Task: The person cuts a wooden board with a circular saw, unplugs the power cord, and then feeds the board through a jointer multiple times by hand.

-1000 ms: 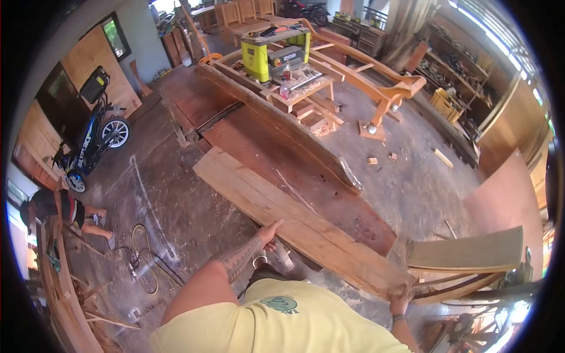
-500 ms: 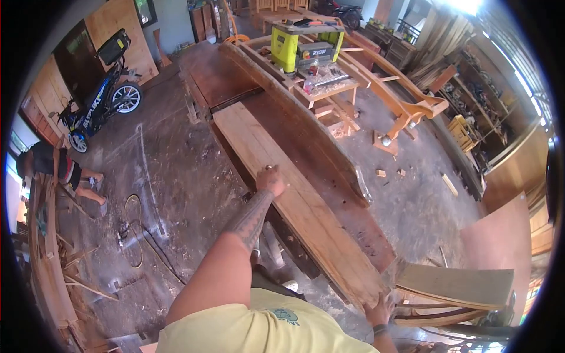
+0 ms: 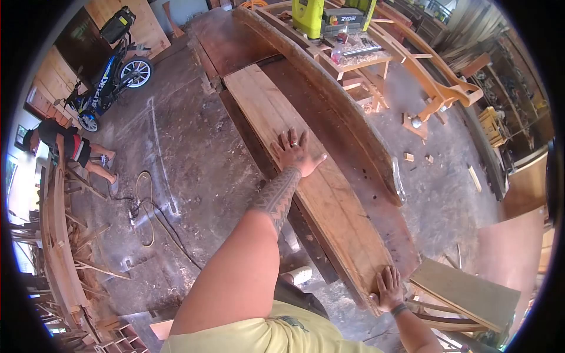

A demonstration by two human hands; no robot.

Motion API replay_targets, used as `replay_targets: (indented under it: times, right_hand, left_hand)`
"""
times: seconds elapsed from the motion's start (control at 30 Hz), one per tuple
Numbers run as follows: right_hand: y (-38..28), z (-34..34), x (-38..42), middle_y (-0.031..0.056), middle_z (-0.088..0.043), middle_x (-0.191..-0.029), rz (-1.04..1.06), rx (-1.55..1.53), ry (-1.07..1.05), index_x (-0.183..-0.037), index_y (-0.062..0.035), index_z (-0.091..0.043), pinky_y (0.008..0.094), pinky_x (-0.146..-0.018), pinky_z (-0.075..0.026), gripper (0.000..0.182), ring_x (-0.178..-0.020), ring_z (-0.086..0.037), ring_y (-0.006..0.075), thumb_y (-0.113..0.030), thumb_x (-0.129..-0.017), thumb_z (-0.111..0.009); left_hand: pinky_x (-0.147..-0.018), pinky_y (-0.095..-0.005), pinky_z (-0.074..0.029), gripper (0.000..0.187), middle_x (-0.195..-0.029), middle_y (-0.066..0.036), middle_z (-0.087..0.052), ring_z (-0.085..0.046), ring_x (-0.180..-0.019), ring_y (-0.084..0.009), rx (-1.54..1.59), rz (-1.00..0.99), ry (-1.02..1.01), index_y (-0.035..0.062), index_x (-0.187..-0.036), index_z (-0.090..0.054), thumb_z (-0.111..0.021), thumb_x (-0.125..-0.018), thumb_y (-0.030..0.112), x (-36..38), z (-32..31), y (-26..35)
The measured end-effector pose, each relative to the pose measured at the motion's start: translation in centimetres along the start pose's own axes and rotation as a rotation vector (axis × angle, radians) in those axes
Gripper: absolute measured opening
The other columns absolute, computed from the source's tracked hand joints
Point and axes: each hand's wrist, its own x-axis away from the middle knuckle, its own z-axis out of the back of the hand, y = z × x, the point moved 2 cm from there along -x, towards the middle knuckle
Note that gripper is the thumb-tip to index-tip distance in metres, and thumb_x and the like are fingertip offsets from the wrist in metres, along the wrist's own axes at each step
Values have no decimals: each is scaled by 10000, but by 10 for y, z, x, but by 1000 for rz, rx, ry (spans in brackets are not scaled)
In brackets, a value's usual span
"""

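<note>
A long, pale wooden plank [image 3: 329,188] lies along the reddish-brown bench [image 3: 306,112], running from upper left to lower right. My left hand [image 3: 297,154] rests flat on the upper part of the plank, its fingers spread and pointing away from me. At the near end of the plank, my right hand [image 3: 388,289] lies with its fingers stretched over the top face, close to the right corner. Neither hand holds anything. A thick, curved, raised wooden piece [image 3: 335,91] runs along the far side of the bench.
A green planer [image 3: 335,20] stands on a small table behind the bench. On the left are a blue motorcycle [image 3: 106,88], a bent-over person [image 3: 73,144] and a cable [image 3: 150,206] on the floor. Curved boards [image 3: 465,291] lie at the lower right.
My left hand has gone from bent fingers to spread fingers on the plank. My right hand now lies more on top of the plank's end. The view has shifted.
</note>
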Motion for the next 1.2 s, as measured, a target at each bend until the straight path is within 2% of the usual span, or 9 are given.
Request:
replay_targets:
  times: [0.47,0.77,1.2]
  right_hand:
    - [-14,19,-43,364,-357,-1681,3,-36,60,-1600,-58,-524,677,-1318,-183,876,-1589,-272,582,-652,-966,-632]
    - [-20,28,-59,354,-383,-1674,16,12,50,-1579,-65,-550,666,-1318,-205,841,-1589,-303,557,-648,-979,-628]
    - [-29,34,-90,339,-402,-1668,6,2,72,-1569,-77,-567,673,-1321,-183,854,-1589,-309,542,-669,-958,-634]
  left_hand:
    - [-1285,-762,-59,1143,-1851,-152,-25,-49,-1684,-463,-27,22,-60,294,-1785,-57,-469,-926,926,-39,19,-18]
    - [-1287,-755,-90,1127,-1840,-172,-83,-89,-1669,-487,-34,6,-41,272,-1780,-99,-494,-935,904,-52,22,-26]
    - [-1295,-747,-71,1122,-1836,-188,-102,-88,-1674,-480,-48,-20,-8,253,-1781,-99,-504,-947,886,-79,24,-46]
